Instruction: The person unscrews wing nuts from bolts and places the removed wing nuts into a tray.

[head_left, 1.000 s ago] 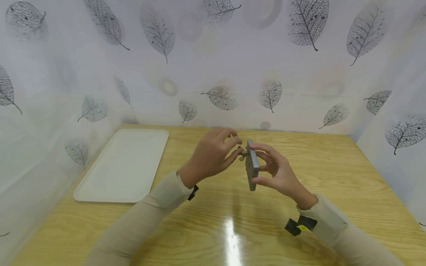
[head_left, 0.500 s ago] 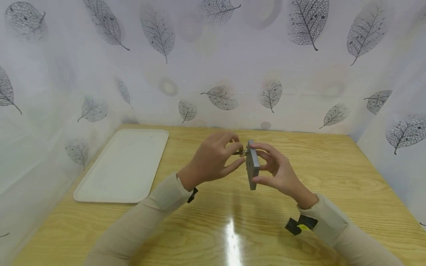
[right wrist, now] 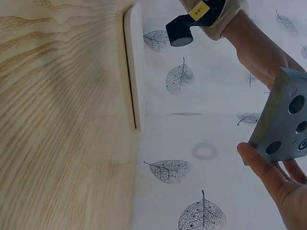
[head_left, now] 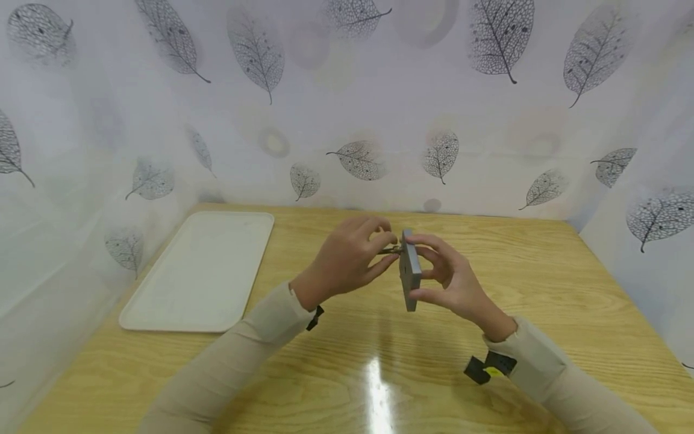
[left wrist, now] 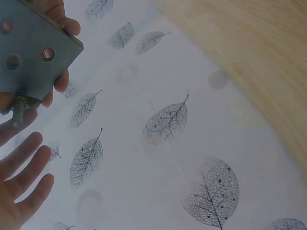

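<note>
Holds a grey, flat, straight-edged metal plate (head_left: 410, 271) almost upright above the pale wood-grain worktop (head_left: 542, 289), one broad face turned toward the left grip (head_left: 347, 253). Spans the plate with the right grip (head_left: 458, 283), parted about as wide as the plate's side: presses with the thumb at the near, lower edge and with the fingers at the upper edge, leaving a gap between plate and palm. Reaches in from the opposite side with the left grip, narrowed at thumb and forefinger to a small opening around a dull metal wing-shaped fastener with a threaded stem (left wrist: 18, 111). Pinches that fastener right against the plate's left-hand face, close to an edge, with the stem pointing out from the metal between the fingertips. Fans the other left fingers apart, away from the plate, in the left wrist view.

Shows several round holes in the plate in both wrist views, at least one apparently threaded in the right wrist view.

At the left of the worktop: a white, shallow, round-cornered rectangular tray (head_left: 200, 271), well apart from both grips. On both arms: long beige sleeves (head_left: 575, 386), with a black strapped-on device (head_left: 490, 366) at the right wrist. Behind and at both sides: a white sheet printed with dark skeleton leaves (head_left: 358, 108). On the worktop toward the front: a bright streak of reflected light.
</note>
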### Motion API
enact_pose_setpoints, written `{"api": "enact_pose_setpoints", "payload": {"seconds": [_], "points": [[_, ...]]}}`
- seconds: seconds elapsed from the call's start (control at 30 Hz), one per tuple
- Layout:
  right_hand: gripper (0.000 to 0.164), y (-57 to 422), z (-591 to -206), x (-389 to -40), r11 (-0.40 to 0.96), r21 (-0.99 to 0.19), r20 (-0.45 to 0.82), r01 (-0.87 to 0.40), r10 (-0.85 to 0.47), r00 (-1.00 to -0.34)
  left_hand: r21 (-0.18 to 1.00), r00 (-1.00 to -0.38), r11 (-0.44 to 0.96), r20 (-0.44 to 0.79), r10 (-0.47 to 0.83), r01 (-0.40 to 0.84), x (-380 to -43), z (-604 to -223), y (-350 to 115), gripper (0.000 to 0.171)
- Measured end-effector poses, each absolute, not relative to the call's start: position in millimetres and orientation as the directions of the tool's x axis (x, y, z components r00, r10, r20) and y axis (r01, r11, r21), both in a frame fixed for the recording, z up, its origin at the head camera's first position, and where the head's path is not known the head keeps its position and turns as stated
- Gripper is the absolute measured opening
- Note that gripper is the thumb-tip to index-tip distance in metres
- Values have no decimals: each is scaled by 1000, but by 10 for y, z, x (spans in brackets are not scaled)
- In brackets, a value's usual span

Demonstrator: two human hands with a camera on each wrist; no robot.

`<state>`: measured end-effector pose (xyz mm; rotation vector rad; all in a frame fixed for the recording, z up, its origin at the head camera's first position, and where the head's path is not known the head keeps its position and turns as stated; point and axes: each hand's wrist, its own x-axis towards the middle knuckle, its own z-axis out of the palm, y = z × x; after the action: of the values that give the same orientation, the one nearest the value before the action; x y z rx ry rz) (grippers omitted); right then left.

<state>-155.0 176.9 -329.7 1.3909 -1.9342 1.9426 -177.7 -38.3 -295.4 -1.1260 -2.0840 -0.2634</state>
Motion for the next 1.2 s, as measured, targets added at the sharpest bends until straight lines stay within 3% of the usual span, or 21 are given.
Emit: {"api": "enact_pose_setpoints", "payload": {"seconds": [0.37, 0.67, 0.93, 1.2], "points": [[67, 1776, -3312, -1561, -198, -767, 608, -610, -527, -594, -165, -357, 639, 713, 604, 751, -1777, -2895, -383, 15], [67, 1779, -3294, -1557, -197, -765, 611, -613, -521, -596, -149, -308, 600, 747, 589, 786, -1727, -2935, -416, 19], [66, 1774, -3295, -1563, -198, -768, 609, -609, -520, -599, -158, -371, 624, 684, 628, 765, -1730, -2978, -428, 27], [67, 1776, -3308, -1561, -189, -772, 603, -607, -521, -604, -172, -399, 653, 669, 627, 737, -1741, -2920, -426, 22]]}}
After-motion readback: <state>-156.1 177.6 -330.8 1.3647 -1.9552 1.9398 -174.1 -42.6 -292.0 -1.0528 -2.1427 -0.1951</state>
